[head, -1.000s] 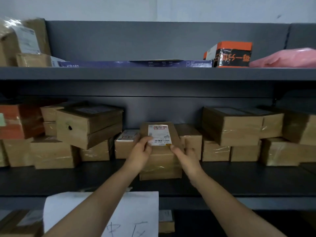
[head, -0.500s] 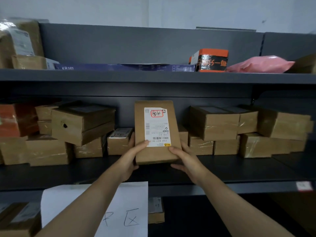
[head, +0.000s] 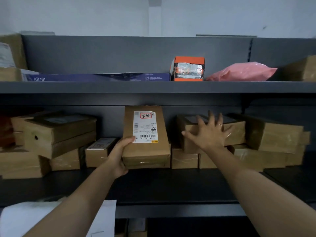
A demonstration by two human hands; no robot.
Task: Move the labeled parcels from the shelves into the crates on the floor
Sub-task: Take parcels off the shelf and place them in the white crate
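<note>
Left hand [head: 117, 157] fingers clamp one labeled parcel [head: 145, 151]. Right hand [head: 209, 135], fingers spread apart, reaches over one brown box [head: 237, 134]. Two grey shelves [head: 153, 185], pale wall [head: 205, 14].

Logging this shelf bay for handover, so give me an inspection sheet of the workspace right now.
Surface: dark middle shelf.
Job's things: labeled parcel held label-out; brown boxes stacked either side.
Clutter: blue flat box, orange box, pink bag on upper shelf.
Grippers: left hand grips parcel's lower left corner; right hand open, fingers spread at a stacked box.
Cables: nothing seen.
Surroundings: pale wall, white paper sheet below; crates not in view.
</note>
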